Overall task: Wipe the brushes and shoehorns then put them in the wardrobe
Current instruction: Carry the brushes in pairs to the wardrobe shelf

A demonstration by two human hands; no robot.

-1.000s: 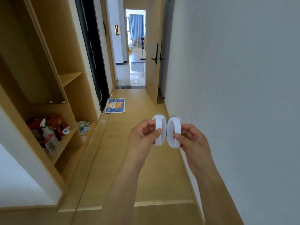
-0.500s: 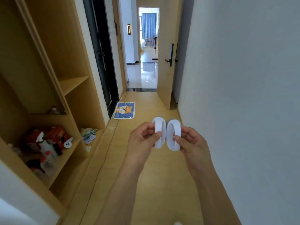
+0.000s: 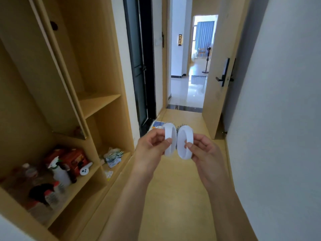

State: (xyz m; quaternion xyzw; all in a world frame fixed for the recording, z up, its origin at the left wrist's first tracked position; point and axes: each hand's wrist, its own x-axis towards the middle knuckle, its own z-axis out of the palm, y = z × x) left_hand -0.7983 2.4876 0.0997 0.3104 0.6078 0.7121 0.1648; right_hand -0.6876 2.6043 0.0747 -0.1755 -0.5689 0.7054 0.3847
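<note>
Pinching with curled fingers (image 3: 168, 141), our left hand (image 3: 151, 150) grips the left brush (image 3: 169, 139); our right hand (image 3: 205, 153) grips the right brush (image 3: 185, 144) likewise. We hold both white oval brushes upright, side by side and nearly touching, bristles facing away, over the wooden floor (image 3: 173, 197). We note the open wardrobe (image 3: 97, 105) at left, its low shelf carrying a spray bottle (image 3: 60, 173) and a red box (image 3: 73, 157).
</note>
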